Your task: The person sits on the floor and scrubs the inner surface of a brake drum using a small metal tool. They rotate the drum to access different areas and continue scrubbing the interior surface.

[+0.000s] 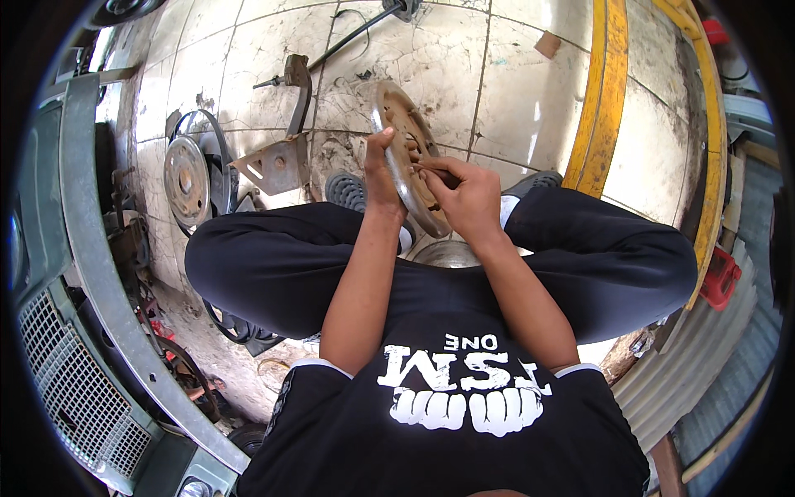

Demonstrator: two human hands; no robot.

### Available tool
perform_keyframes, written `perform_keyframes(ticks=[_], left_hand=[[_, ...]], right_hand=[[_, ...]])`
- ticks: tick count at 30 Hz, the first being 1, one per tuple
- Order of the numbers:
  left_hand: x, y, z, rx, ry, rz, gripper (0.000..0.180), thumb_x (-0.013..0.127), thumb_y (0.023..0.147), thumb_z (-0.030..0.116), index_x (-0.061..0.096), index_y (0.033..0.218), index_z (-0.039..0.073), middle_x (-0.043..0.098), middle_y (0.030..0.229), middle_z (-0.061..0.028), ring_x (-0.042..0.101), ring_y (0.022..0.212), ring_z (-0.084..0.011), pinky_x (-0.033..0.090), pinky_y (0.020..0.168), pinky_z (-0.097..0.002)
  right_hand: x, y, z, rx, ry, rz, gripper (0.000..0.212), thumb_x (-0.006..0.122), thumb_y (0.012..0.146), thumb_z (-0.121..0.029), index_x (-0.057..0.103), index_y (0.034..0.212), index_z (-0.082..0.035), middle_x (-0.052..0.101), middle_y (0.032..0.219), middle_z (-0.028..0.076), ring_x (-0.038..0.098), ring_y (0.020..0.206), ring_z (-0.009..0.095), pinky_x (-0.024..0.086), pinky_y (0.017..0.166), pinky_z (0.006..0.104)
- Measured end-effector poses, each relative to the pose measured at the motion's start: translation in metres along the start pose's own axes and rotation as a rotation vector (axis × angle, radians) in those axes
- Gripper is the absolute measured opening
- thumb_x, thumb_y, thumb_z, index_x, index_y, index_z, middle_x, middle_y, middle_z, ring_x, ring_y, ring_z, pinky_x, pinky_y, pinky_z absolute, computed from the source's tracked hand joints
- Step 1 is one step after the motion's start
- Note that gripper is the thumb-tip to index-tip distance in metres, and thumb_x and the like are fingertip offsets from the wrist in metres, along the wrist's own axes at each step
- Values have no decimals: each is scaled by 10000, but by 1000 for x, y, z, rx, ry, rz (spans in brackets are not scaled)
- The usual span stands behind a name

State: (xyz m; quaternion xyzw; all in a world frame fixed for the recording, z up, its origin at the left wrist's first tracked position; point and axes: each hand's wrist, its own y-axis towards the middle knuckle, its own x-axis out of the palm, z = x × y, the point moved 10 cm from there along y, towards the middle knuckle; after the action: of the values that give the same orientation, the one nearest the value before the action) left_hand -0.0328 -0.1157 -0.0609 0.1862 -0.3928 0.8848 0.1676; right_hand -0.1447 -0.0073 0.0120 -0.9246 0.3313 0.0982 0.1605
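While the tiled floor (530, 108) carries a yellow beam (599, 108) near its right edge and a bracket (277, 164) toward its left, a metal disc (399, 120) tilts above it between dark shoes (346, 192); the left hand (382, 178) clasps the rim, the right hand (474, 195) bends fingers at the face, pinching what, I cannot tell.

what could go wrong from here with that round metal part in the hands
The round metal part is held up on edge; if the left hand loses its grip, it might fall toward the nearby left shoe.

The right hand has its fingertips at the part's inner side, so a slip could scrape or pinch them.
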Motion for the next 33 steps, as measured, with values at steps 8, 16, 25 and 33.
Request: perform_keyframes(ticks=[8,16,25,33], left_hand=[[2,1,-5,-34,105,-10,652,694,837,530,578,1186,-9,590,908,-117,627,757,-207,577,639,-346],[-8,4,-11,-34,130,28,679,703,821,572,588,1141,-15,566,889,-100,602,724,-206,546,629,-323],[-2,1,-5,3,98,49,670,703,823,585,592,1137,4,586,906,-95,612,772,-200,538,673,-323],[3,-1,-4,46,126,50,617,708,851,545,596,1140,12,606,930,-88,627,788,-189,538,698,-314]], right_hand=[[13,-7,11,103,122,-209,197,780,910,-130,727,1049,-2,764,905,117,740,814,169,572,728,312],[14,-2,-6,229,57,-430,176,763,942,-88,690,1050,31,721,912,74,649,805,77,535,711,285],[25,5,30,275,393,-334,156,792,923,-129,736,978,5,675,808,1,546,700,66,448,651,245],[6,6,22,162,157,-132,142,825,887,-104,783,974,0,694,809,2,531,654,40,391,559,225]])
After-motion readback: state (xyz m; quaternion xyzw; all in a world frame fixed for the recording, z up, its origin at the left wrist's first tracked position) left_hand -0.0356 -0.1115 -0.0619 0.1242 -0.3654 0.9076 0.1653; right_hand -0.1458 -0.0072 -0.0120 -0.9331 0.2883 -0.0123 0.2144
